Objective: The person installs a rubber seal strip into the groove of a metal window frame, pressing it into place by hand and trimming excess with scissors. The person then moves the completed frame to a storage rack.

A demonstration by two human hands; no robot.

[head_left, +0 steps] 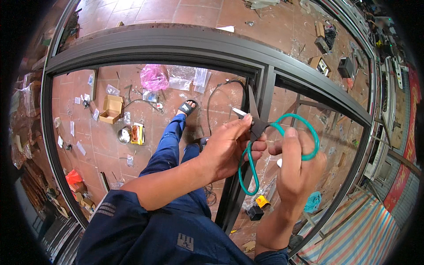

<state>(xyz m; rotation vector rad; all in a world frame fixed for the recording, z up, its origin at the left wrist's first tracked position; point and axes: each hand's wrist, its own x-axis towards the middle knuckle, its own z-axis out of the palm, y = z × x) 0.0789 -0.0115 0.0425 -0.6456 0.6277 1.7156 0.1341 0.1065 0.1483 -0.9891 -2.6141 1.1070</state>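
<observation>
My right hand [298, 170] grips green-handled scissors [255, 132], with fingers through the upper green loop. The dark blades point up along the vertical bar [265, 88] of a dark metal frame [176, 44]. My left hand [229, 143] pinches a small pale strip [239, 112] at the blades, close to the bar. Both hands meet in front of the frame's upright, touching near the scissors' pivot. My blue-trousered leg and black sandal [187, 107] stretch out below the frame.
The tiled floor is littered: a pink plastic bag [154, 77], an open cardboard box [111, 109], a metal tin [124, 135], plastic packets, a black cable [212, 106]. Boxes and tools lie at top right. A striped tarp [357, 229] covers the lower right.
</observation>
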